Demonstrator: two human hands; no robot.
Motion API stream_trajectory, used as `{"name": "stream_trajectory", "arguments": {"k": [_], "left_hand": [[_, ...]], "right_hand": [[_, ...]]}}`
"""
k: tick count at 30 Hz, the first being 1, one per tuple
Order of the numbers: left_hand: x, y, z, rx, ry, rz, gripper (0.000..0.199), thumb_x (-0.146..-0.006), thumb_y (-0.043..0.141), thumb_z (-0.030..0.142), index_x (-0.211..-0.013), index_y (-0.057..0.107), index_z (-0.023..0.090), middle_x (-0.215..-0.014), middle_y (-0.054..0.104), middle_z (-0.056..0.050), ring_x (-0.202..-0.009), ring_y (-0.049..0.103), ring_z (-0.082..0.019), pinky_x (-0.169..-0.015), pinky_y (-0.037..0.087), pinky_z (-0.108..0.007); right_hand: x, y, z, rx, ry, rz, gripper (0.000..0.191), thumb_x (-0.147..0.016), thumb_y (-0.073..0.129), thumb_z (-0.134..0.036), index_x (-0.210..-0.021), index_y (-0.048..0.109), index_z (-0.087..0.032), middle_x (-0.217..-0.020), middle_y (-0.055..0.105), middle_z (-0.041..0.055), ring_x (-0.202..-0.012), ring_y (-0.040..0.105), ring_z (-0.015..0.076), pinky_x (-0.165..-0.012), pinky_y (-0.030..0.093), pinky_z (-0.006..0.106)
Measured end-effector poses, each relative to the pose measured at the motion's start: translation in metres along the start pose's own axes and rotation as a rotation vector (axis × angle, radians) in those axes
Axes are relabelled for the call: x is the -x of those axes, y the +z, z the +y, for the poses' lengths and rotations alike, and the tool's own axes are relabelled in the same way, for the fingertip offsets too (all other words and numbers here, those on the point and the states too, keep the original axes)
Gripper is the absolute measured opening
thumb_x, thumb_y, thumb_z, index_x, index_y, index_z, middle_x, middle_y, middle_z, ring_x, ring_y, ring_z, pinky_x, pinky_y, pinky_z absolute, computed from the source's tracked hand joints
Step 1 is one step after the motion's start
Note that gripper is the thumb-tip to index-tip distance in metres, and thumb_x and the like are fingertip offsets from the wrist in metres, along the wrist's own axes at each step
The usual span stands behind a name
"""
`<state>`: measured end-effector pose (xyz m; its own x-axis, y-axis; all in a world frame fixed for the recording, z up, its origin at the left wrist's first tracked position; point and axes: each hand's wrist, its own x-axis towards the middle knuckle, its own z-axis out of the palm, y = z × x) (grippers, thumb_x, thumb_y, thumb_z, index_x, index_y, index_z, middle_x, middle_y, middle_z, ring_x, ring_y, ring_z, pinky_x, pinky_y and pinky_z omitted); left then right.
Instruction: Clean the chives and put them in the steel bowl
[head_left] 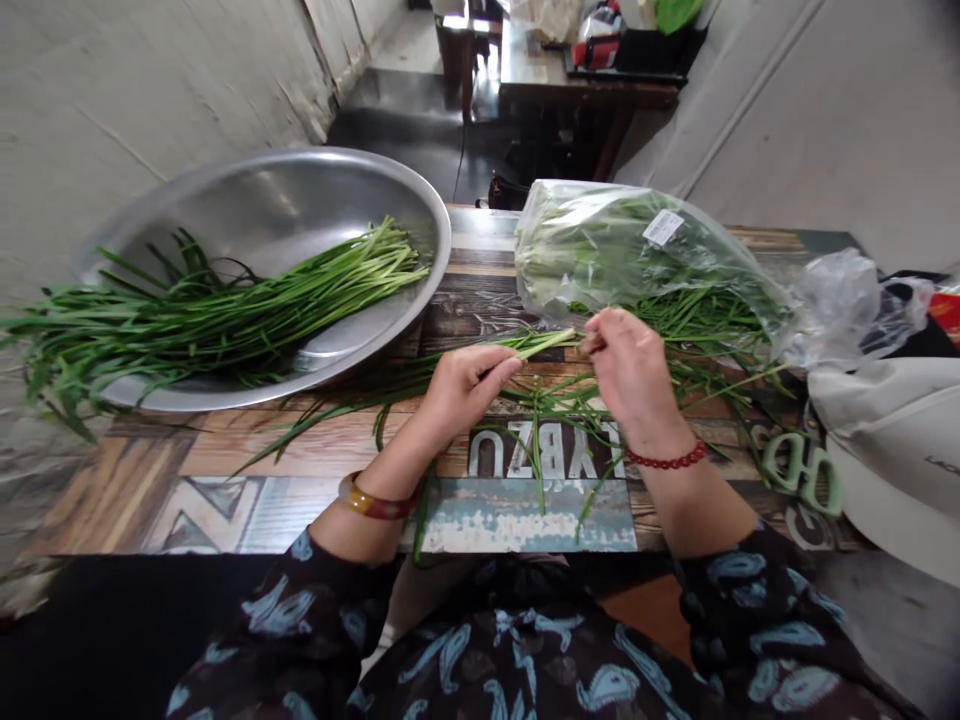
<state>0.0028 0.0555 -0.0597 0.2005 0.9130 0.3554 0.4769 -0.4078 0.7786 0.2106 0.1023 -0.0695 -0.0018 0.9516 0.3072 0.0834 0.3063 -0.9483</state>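
A small bunch of garlic chives (551,342) lies in my left hand (474,385), thumb and fingers closed round the pale stems. The long green leaves trail away to the left over the table. At the cut ends of the stems, my right hand (634,370) has its fingers pinched together; what they grip, if anything, is too small to make out. Loose chive leaves (538,450) are scattered on the wood below both hands. Behind my right hand rests a clear plastic bag (592,235) full of chives.
A wide metal basin (292,190) at the left holds a large pile of chives (300,305), their leaves hanging over its rim. To the right are green-handled scissors (802,470) and a pale cap (892,460). The patterned wooden table (315,510) ends close to my body.
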Motion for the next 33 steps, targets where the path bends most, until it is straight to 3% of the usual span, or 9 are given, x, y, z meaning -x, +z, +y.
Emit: {"name": "stream_trajectory", "arguments": {"k": [2,5,11,15,18,22,27,30,33], "left_hand": [[-0.001,-0.003,0.000,0.107,-0.081,0.052,0.030,-0.095,0.052,0.038,-0.090,0.071,0.015,-0.075,0.068,-0.003,-0.069,0.059,-0.014,-0.063,0.043,-0.024],[-0.003,-0.009,0.001,0.300,-0.197,0.113,0.033,-0.097,0.048,0.044,-0.099,0.066,0.017,-0.064,0.057,0.001,-0.058,0.052,-0.011,-0.055,0.041,-0.023],[-0.007,-0.014,0.000,0.513,-0.316,0.096,0.031,-0.099,0.045,0.048,-0.103,0.057,0.020,-0.075,0.061,0.000,-0.061,0.058,-0.010,-0.059,0.048,-0.023],[-0.008,-0.014,0.000,0.565,-0.316,0.106,0.030,-0.099,0.045,0.049,-0.102,0.053,0.020,-0.084,0.066,-0.001,-0.068,0.065,-0.010,-0.061,0.051,-0.023],[-0.009,-0.016,0.001,0.606,-0.309,0.111,0.030,-0.100,0.044,0.049,-0.103,0.051,0.020,-0.086,0.066,-0.002,-0.071,0.066,-0.010,-0.060,0.051,-0.022],[-0.006,-0.014,0.004,0.645,-0.310,0.063,0.031,-0.098,0.045,0.050,-0.105,0.050,0.021,-0.078,0.064,0.000,-0.057,0.059,-0.008,-0.051,0.045,-0.020],[-0.002,0.000,0.013,0.565,-0.241,-0.159,0.025,-0.096,0.050,0.042,-0.095,0.056,0.018,-0.060,0.051,0.004,-0.044,0.040,-0.006,-0.044,0.031,-0.020],[-0.001,0.006,0.016,0.401,-0.159,-0.264,0.028,-0.095,0.050,0.037,-0.076,0.054,0.016,-0.061,0.050,0.003,-0.050,0.040,-0.007,-0.050,0.033,-0.021],[0.001,-0.003,0.008,0.138,-0.103,-0.291,0.029,-0.095,0.049,0.033,-0.071,0.053,0.016,-0.063,0.050,0.003,-0.056,0.043,-0.009,-0.055,0.035,-0.022]], "right_hand": [[-0.006,-0.014,-0.003,0.046,-0.012,-0.014,0.043,-0.092,0.050,-0.058,-0.069,0.062,-0.023,-0.065,0.058,0.0013,-0.061,0.055,0.0144,-0.061,0.047,0.029],[-0.009,-0.026,-0.013,0.242,-0.112,-0.286,0.042,-0.091,0.056,-0.051,-0.060,0.064,-0.023,-0.064,0.062,0.0037,-0.066,0.059,0.0183,-0.069,0.049,0.035],[0.007,0.001,-0.014,0.368,-0.311,-0.765,0.014,-0.088,0.063,-0.028,-0.092,0.076,-0.028,-0.097,0.073,0.0043,-0.095,0.065,0.0226,-0.091,0.049,0.040],[0.010,0.001,-0.002,0.403,-0.298,-0.937,0.018,-0.091,0.059,-0.031,-0.084,0.075,-0.025,-0.085,0.072,0.0033,-0.082,0.065,0.0185,-0.078,0.050,0.033],[0.004,-0.012,0.001,0.544,-0.250,-0.709,0.025,-0.090,0.061,-0.036,-0.072,0.072,-0.022,-0.068,0.067,0.0032,-0.065,0.058,0.0164,-0.064,0.046,0.030],[0.002,-0.013,-0.008,0.442,-0.171,-0.381,0.020,-0.087,0.064,-0.040,-0.089,0.075,-0.022,-0.079,0.069,0.0050,-0.067,0.058,0.0167,-0.061,0.045,0.031],[0.015,0.010,-0.022,0.097,-0.032,-0.410,0.044,-0.084,0.066,-0.051,-0.121,0.066,-0.027,-0.084,0.067,0.0017,-0.068,0.059,0.0142,-0.058,0.047,0.028],[0.017,0.014,-0.021,0.017,0.003,-0.407,0.036,-0.086,0.063,-0.055,-0.106,0.070,-0.026,-0.083,0.067,0.0015,-0.068,0.060,0.0132,-0.057,0.048,0.026],[0.001,-0.006,-0.011,-0.069,0.018,-0.177,0.034,-0.090,0.055,-0.057,-0.093,0.067,-0.025,-0.080,0.067,0.0019,-0.066,0.061,0.0127,-0.054,0.047,0.027]]}}
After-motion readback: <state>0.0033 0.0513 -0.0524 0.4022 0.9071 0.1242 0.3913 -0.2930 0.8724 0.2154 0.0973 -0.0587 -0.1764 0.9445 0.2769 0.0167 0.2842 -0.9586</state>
